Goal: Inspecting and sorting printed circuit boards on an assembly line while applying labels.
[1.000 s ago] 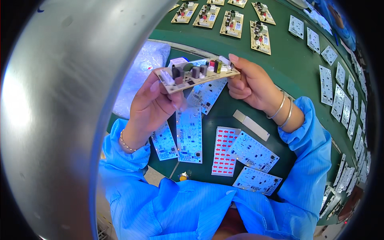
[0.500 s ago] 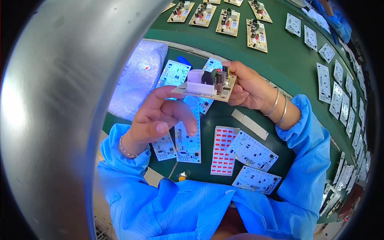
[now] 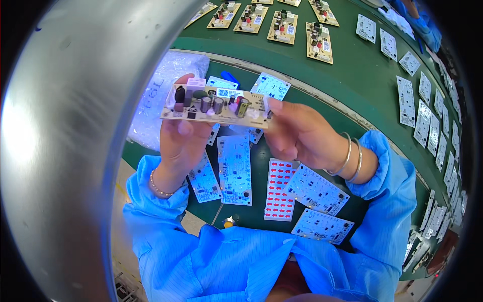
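Observation:
A tan circuit board (image 3: 226,120) with capacitors and other upright parts is held level above the table, its long side running left to right. My left hand (image 3: 183,141) grips its left end from below, the fingers partly hidden behind it. At the other end, my right hand (image 3: 302,133) pinches the board between thumb and fingers. Beneath the hands lie white circuit boards (image 3: 235,171), lit bluish. Nearer my right forearm are a sheet of red arrow stickers (image 3: 279,194) and another white board (image 3: 318,189) overlapping it.
A bubble-wrap bundle (image 3: 151,110) lies at the left, beside a large metal lamp-like housing (image 3: 65,151). Several tan boards (image 3: 320,43) stand in rows at the back. Many white boards (image 3: 406,100) line the right side. A blue-sleeved person (image 3: 425,25) is at the far right.
The tan board has turned and moved left, now showing its component side. My left hand has closed on its left end; my right hand has shifted its hold on the right end.

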The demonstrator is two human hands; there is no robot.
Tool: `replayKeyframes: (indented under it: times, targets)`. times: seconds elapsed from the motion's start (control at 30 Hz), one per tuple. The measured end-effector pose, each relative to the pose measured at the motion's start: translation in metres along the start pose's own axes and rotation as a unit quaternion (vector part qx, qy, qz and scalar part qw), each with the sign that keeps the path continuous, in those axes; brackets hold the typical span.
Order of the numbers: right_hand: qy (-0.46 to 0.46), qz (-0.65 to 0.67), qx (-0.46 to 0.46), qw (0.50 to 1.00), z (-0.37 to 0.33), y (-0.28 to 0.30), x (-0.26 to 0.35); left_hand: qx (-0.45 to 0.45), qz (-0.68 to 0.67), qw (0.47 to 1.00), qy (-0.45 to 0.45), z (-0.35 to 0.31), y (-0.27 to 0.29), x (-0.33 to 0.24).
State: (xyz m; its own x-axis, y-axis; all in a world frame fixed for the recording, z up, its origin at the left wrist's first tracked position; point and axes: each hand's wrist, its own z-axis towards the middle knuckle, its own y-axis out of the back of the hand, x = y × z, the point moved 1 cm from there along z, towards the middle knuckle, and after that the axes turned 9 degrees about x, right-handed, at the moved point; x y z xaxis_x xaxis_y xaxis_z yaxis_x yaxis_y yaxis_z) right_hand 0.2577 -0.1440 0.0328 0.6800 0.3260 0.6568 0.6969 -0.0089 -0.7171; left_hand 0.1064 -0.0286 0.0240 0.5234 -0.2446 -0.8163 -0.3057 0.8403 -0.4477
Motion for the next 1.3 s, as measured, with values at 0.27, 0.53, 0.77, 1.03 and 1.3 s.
replayKeyframes:
  times: [0.27, 0.53, 0.77, 1.03, 1.3]
  targets:
    - [-0.004, -0.113, 0.091, 0.989, 0.020, -0.005, -0.004, -0.015, -0.227, 0.964, 0.138, 0.016, 0.041, -0.012]
    - [-0.014, -0.005, 0.091, 0.996, 0.027, -0.004, -0.002, -0.025, -0.254, 0.954, 0.156, 0.019, 0.047, -0.006]
    - [0.031, -0.005, 0.102, 0.994, 0.023, 0.006, -0.006, 0.121, -0.240, 0.955, 0.126, 0.009, 0.028, -0.002]
    - [0.280, -0.211, -0.231, 0.908, -0.016, 0.080, 0.046, 0.092, 0.032, 0.984, 0.147, 0.011, 0.031, -0.010]
    - [0.151, -0.365, -0.347, 0.850, -0.042, 0.139, 0.087, 0.042, -0.058, 0.981, 0.182, 0.015, 0.034, -0.006]
